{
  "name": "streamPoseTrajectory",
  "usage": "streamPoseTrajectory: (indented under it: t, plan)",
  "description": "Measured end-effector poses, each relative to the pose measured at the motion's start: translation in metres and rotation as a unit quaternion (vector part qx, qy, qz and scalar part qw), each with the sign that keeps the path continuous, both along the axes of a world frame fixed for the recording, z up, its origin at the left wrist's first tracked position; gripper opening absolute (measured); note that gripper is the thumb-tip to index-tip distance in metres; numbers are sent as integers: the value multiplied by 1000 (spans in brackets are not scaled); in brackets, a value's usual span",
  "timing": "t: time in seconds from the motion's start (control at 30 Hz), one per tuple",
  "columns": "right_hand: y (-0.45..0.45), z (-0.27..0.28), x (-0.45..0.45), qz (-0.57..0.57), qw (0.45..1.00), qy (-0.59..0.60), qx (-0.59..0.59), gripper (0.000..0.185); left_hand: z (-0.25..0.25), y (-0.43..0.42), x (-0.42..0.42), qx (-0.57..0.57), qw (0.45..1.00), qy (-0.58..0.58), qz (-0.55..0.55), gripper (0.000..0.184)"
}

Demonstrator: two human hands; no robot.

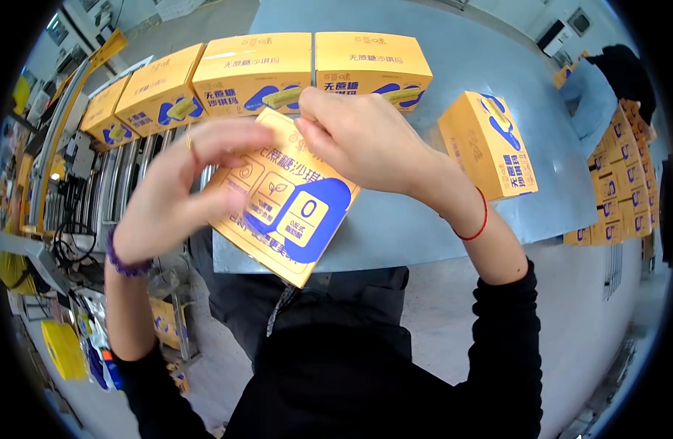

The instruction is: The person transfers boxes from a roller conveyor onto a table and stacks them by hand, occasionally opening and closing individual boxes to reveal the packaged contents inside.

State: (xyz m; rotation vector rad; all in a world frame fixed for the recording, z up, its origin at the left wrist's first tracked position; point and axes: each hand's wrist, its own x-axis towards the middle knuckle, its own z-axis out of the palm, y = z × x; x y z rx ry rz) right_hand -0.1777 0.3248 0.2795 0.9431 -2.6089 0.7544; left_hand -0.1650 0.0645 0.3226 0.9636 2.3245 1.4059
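Observation:
A yellow and blue carton [274,212] with Chinese print sits tilted in front of me, overlapping the near edge of the table. Over its upper right part is my right hand [369,139], fingers curled and closed; what they pinch, if anything, is hidden. My left hand [179,179] is blurred by motion at the carton's left side. Its thumb and fingers are apart, reaching over the printed face; contact with the carton is unclear.
Several matching cartons [252,62] stand in a row along the far left, partly on a roller conveyor [131,164]. Another carton [486,146] stands on the blue-grey table [417,219] at right. A person [592,95] is beside stacked cartons [618,194].

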Motion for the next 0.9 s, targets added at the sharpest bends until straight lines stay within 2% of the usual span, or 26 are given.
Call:
streamPoseTrajectory:
  t: [0.03,0.07,0.13,0.2,0.3,0.33,0.4,0.43,0.53,0.6,0.63,0.7,0.83,0.9]
  plan:
    - [0,-2,0,-6,1000,18,-19,17,-8,4,-3,13,999,27,22,38]
    - [-1,-4,0,-10,999,35,-38,17,-4,14,-1,-6,997,0,74,28]
    - [0,-4,1,-8,999,29,-40,17,17,32,-1,-141,987,-29,73,25]
    - [1,-5,1,-8,999,27,-46,17,24,54,3,-150,983,-51,98,24]
    - [3,-6,1,-19,997,65,-38,21,33,73,-5,-265,954,-49,134,23]
    - [3,-8,1,-13,997,64,-40,21,35,73,-11,-267,952,-51,139,23]
    - [2,-10,0,-12,994,84,-64,21,38,74,-20,-320,945,-50,38,24]
    - [2,-10,2,-12,994,84,-67,21,46,88,-12,-352,927,-86,98,24]
    - [-1,-12,7,-48,995,60,-61,22,45,104,-12,-385,912,-56,130,24]
    - [-3,-18,8,-99,977,23,-190,24,40,110,-9,-391,907,-26,155,23]
    - [-4,-24,7,-100,976,22,-192,24,38,112,-7,-378,913,-19,152,21]
    - [-6,-34,4,-104,952,58,-281,30,29,108,-5,-322,935,-11,150,20]
    - [-3,-31,7,-115,957,50,-262,31,38,113,3,-324,931,2,170,17]
    - [-1,-31,9,-131,957,41,-254,31,41,111,-4,-299,937,-81,159,15]
